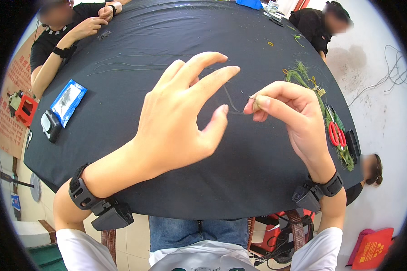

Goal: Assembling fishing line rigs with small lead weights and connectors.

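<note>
My left hand (181,104) hovers over the dark cloth, palm turned to the right, fingers and thumb spread apart. To its right, my right hand (289,106) is closed in a pinch of thumb and forefinger. Between those fingertips is a thin fishing line (230,101), with a tiny dark piece at the tips too small to name. The line curves from the pinch toward my left fingers; whether it touches them I cannot tell. Long greenish strands (131,67) lie on the cloth beyond my left hand.
A black cloth covers the table (190,189). Red-handled scissors (337,134) and green line bundles (300,74) lie at right. A blue packet (68,103) and a black-and-white device (50,125) sit at left. Co-workers (59,40) are around the table.
</note>
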`<control>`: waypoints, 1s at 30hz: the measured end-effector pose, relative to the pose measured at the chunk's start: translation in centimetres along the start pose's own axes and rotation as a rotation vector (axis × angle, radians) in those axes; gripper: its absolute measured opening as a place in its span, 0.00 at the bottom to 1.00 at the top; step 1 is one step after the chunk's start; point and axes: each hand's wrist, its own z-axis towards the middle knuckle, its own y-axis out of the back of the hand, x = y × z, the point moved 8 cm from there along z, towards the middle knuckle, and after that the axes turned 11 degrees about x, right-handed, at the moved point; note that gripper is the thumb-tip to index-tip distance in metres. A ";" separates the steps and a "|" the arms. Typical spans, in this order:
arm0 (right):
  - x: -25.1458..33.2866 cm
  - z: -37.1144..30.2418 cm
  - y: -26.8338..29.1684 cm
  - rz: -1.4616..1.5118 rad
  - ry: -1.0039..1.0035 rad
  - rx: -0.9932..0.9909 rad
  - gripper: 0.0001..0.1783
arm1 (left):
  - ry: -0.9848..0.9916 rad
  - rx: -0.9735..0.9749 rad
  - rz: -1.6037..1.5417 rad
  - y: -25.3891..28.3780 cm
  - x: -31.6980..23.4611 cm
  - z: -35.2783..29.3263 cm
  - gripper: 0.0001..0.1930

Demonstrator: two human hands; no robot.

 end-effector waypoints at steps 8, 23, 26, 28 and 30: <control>-0.2 -0.2 -0.7 -0.151 -0.056 -0.013 0.05 | -0.235 -0.054 -0.157 -0.2 -1.1 -0.1 0.12; -1.1 -0.1 -1.4 -0.085 -0.051 0.007 0.06 | -0.247 -0.031 -0.259 -0.7 -0.7 -0.2 0.06; -1.2 -0.1 -1.5 -0.055 -0.014 -0.038 0.06 | -0.300 -0.107 -0.194 -0.4 -0.9 -0.4 0.07; -0.8 -0.1 -1.6 -0.143 -0.002 -0.033 0.06 | -0.299 -0.106 -0.165 -0.4 -1.1 -0.4 0.06; -0.2 -0.1 -1.6 -0.232 0.008 -0.030 0.06 | -0.277 -0.087 -0.178 -0.5 -0.9 -0.3 0.06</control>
